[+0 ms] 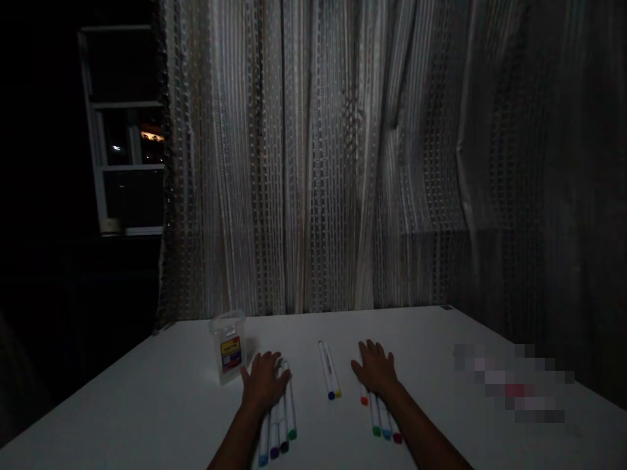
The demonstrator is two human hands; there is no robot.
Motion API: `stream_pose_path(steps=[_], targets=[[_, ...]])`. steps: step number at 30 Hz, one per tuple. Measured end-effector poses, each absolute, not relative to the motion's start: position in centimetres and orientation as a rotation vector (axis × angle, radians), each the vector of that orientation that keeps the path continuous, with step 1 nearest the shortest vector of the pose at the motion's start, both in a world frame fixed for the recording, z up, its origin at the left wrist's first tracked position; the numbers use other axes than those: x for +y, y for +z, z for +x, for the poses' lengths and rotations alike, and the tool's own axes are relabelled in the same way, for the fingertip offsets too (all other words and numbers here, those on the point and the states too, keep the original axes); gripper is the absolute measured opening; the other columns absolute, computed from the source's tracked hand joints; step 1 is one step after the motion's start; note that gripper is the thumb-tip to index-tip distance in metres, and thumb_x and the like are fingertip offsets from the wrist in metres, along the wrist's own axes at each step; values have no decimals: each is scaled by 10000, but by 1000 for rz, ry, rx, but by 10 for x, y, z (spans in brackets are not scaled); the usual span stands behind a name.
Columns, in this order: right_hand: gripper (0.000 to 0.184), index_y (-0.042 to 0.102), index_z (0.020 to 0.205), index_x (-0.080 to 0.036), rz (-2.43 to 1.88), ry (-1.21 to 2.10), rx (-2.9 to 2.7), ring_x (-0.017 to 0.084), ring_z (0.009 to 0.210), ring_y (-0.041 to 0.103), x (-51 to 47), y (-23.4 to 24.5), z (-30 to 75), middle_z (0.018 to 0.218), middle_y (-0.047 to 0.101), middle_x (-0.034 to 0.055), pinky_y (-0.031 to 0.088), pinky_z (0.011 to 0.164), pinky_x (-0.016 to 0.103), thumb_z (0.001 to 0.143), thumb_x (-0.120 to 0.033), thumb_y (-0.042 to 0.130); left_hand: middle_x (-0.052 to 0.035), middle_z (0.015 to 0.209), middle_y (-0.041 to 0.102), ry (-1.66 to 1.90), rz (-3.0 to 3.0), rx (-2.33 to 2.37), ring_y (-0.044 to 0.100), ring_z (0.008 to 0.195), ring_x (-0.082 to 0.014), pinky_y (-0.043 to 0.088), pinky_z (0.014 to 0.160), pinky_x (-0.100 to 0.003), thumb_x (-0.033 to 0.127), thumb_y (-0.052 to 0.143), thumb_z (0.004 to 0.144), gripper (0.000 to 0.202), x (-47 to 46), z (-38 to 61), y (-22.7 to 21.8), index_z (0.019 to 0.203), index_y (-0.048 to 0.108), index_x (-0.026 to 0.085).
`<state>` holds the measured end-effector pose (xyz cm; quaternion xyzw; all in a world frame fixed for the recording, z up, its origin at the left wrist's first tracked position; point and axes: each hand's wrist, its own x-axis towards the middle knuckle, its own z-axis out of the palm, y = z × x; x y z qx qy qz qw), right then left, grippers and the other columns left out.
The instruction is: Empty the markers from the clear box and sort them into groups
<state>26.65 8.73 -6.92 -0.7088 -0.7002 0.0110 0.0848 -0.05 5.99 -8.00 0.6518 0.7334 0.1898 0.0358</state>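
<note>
My left hand [265,384] lies flat with spread fingers over a row of white markers [283,427], whose light blue, purple, black and green ends stick out toward me. My right hand [376,367] rests the same way on a second group of markers [381,416] with orange, green, blue and red ends. The upper parts of both groups are hidden under my palms. Between the hands, two markers [329,369] lie side by side, one with a dark blue end and one with a yellow end. Neither hand grips anything.
A clear plastic container [228,346] with a colourful label stands just left of my left hand. All this sits on a white table [161,398]. A blurred-out patch [514,385] covers something at the right. Patterned curtains [313,163] hang behind the table, beside a dark window [128,166].
</note>
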Motion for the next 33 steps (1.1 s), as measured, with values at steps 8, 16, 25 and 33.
stream_pose_path(steps=[8,16,25,33], targets=[[402,532,1232,-183,-2006,-9,-2147,285,1219,433,92,-68,267,1325,500,153,260,983,542,881,-246,348,-121,1457,406,441,1996,2174,318,1360,-307,303,1040,-532,414,439,830,547,58,7,-74,1330,464,195],[461,461,1314,-171,-2134,9,-1997,306,1199,448,89,-64,260,1312,517,150,322,935,537,869,-253,370,-107,1405,471,392,2065,2096,397,1305,-319,323,1007,-551,383,504,789,487,61,14,-67,1262,534,269],[509,430,1363,-150,-2043,95,-2072,277,1256,422,90,-72,275,1397,460,132,334,980,417,868,-270,418,-56,1285,591,640,2105,1888,527,1174,-200,376,994,-282,306,577,778,454,61,-6,-80,1218,582,193],[489,464,1333,-122,-2027,100,-2159,273,1240,443,90,-69,272,1383,476,135,355,966,373,859,-226,411,-66,1290,588,540,2073,1921,524,1186,-214,388,984,-278,305,619,736,528,61,-7,-76,1244,560,174]])
